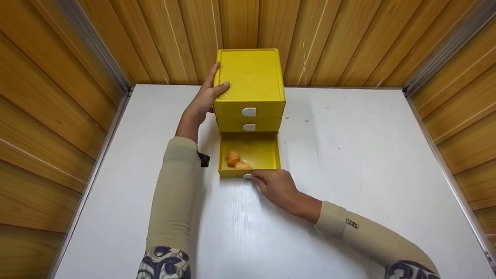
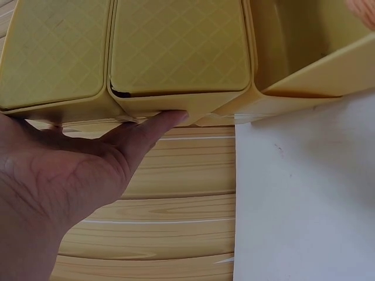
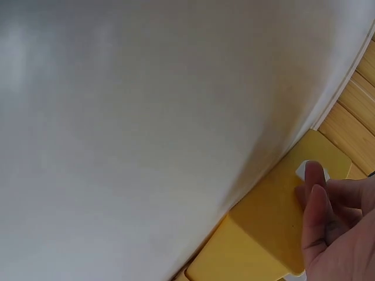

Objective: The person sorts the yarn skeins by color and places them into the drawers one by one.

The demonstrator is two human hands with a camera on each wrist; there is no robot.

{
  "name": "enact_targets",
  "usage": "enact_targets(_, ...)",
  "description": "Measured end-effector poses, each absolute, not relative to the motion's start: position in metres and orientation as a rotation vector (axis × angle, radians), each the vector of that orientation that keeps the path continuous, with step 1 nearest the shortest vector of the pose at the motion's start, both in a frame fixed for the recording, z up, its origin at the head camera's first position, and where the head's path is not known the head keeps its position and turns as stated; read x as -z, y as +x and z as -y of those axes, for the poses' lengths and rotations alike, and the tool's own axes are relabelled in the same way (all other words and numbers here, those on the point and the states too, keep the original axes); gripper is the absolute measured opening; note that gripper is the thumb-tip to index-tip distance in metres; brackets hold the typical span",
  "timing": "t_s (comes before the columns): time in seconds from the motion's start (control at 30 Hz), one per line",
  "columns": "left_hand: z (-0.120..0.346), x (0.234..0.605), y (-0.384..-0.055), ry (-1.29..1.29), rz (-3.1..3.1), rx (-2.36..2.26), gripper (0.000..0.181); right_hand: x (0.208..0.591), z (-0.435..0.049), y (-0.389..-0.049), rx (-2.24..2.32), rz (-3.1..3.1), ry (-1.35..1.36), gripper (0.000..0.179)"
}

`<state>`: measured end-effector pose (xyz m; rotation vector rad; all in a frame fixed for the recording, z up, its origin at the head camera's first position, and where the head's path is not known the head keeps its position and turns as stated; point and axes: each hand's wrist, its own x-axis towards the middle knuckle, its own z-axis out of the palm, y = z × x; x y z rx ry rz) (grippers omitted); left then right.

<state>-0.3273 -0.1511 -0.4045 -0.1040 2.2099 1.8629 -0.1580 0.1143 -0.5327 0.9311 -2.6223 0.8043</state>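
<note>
A yellow drawer unit (image 1: 250, 75) stands at the back of the white table. Its bottom drawer (image 1: 265, 149) is pulled out; the two drawers above it are closed. My left hand (image 1: 202, 100) rests against the unit's left side, thumb over the top edge and fingers fairly straight along the wall, as the left wrist view shows. With thumb and fingers, my right hand (image 1: 279, 188) pinches the white handle (image 1: 247, 176) on the bottom drawer's front. Inside that drawer, near the front left, lie two round, rough orange-brown things (image 1: 233, 158); their kind is unclear.
White tabs (image 1: 249, 112) mark the fronts of the upper drawers. Wood-patterned panels (image 1: 325, 42) rise behind the table (image 1: 360, 155) and on both sides. Metal strips (image 1: 445, 170) run along the table's side edges.
</note>
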Motion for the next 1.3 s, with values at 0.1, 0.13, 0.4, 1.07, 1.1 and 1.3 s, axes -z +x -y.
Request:
enact_targets(0.1, 0.151, 0.405, -0.328, -0.084, -2.217, -1.859, 0.08, 0.532, -0.112, -0.16, -0.804, 2.604, 0.951, 0.007)
enact_targets(0.13, 0.151, 0.405, -0.328, -0.076, -2.22, -1.86, 0.08, 0.532, -0.111, -0.161, -0.798, 2.603, 0.956, 0.007)
enact_targets(0.4, 0.152, 0.405, -0.326, -0.063, -2.224, -1.872, 0.08, 0.533, -0.104, -0.162, -0.778, 2.588, 0.96, 0.005)
enact_targets(1.07, 0.15, 0.408, -0.327, -0.067, -2.217, -1.881, 0.081, 0.534, -0.102, -0.16, -0.771, 2.592, 0.943, 0.005)
enact_targets(1.1, 0.151, 0.408, -0.327, -0.067, -2.218, -1.879, 0.081, 0.535, -0.102, -0.16, -0.766, 2.586, 0.946, 0.005)
enact_targets(1.3, 0.151, 0.407, -0.327, -0.073, -2.23, -1.868, 0.08, 0.536, -0.103, -0.162, -0.736, 2.539, 0.96, 0.005)
